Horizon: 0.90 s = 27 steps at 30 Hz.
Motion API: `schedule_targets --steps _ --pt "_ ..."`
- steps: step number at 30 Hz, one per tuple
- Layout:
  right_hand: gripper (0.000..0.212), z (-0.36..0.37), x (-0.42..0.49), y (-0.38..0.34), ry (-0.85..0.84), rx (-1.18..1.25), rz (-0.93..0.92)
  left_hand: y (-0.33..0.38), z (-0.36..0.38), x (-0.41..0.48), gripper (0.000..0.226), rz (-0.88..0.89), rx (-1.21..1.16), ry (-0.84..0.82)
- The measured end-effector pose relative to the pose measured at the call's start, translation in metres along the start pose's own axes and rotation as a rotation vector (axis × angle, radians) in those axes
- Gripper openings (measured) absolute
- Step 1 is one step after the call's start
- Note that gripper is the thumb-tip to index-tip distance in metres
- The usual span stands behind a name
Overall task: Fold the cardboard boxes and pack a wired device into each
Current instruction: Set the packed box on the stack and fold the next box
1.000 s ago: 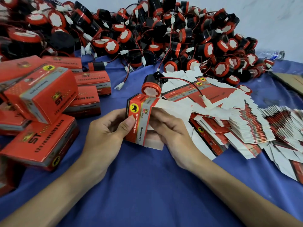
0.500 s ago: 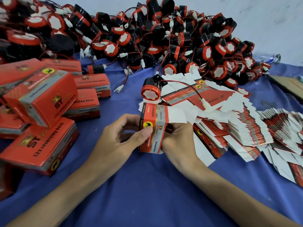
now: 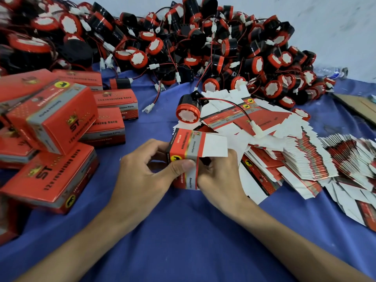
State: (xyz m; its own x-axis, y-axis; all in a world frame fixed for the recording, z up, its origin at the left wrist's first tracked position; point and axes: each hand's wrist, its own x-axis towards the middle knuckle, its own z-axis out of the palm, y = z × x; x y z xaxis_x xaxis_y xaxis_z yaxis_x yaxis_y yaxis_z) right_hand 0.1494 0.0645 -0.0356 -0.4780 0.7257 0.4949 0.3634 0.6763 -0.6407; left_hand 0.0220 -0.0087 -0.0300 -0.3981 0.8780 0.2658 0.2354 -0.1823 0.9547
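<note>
Both hands hold a small red and grey cardboard box [image 3: 186,147] low over the blue cloth, its white flap sticking out to the right. My left hand [image 3: 142,171] grips its left side, thumb pressed on the front face. My right hand [image 3: 219,176] holds it from the right and below, fingers partly hidden under the box. Just behind lies one black and red wired device [image 3: 188,110] with a red lead and white plug, resting on flat unfolded box blanks [image 3: 284,151].
A big heap of wired devices [image 3: 203,47] fills the back of the table. Closed red boxes [image 3: 50,119] are stacked at the left. More flat blanks [image 3: 350,155] fan out at the right. Brown cardboard [image 3: 360,106] lies far right.
The box has been turned and lowered toward the cloth; its white flap now points right. Both hands shifted their grip with it. The lone device has not moved.
</note>
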Motion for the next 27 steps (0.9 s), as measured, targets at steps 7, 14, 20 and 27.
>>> schedule_targets --steps 7,14,20,27 --pt "0.017 0.0045 -0.0005 -0.0039 0.079 0.010 -0.055 -0.0007 -0.0024 0.0004 0.046 -0.033 -0.131 0.020" --pt "0.026 0.0064 -0.0057 -0.0024 0.002 0.088 0.017 -0.0013 -0.0027 0.0025 0.030 -0.087 -0.221 -0.037" --pt "0.021 0.0072 -0.0031 -0.0019 0.168 0.072 0.006 -0.0019 -0.0041 0.0010 0.028 -0.071 -0.171 -0.046" --pt "0.018 0.0035 -0.0015 -0.0035 0.152 -0.112 -0.062 0.0008 0.0016 -0.0005 0.032 -0.085 -0.143 -0.121"
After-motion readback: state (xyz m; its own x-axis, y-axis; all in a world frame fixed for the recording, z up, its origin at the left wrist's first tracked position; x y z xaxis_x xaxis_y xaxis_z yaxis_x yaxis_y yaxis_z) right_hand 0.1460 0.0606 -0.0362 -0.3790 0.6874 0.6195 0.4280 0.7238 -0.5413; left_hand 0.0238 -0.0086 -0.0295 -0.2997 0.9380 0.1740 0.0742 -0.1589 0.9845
